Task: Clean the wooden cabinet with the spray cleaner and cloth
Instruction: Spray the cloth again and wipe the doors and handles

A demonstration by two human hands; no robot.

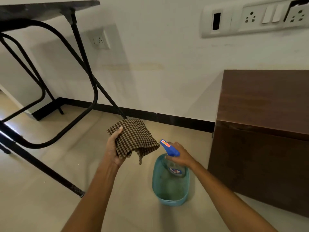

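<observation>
Two bare arms reach forward over a pale tiled floor [50, 190] as a person gets ready to clean. The left hand [115, 148] grips a brown checked cloth [135, 139], thumb on top and fingers curled beneath the bunched fabric, one corner hanging loose. The right hand [181, 155] is wrapped round the neck of a spray bottle [169, 149], whose blue nozzle points left toward the cloth, not at the furniture. The bottle hangs over a teal basket [172, 201] standing on the floor; whether its base touches the basket cannot be told. Just right of the basket stands the dark wooden cabinet [264, 114], its top and front well apart from both hands. No wet patch, foam or wipe mark shows on the wood, though the dim light and blur make that hard to rule out. By that evidence the job is at its opening stage: cleaner and cloth are in hand, while spraying and wiping the cabinet appear to be left to do. At left, the black metal legs of a folding table [93, 91] cross the view. Beyond, a black skirting [167, 118] runs along a white wall carrying a switch panel [255, 17].
</observation>
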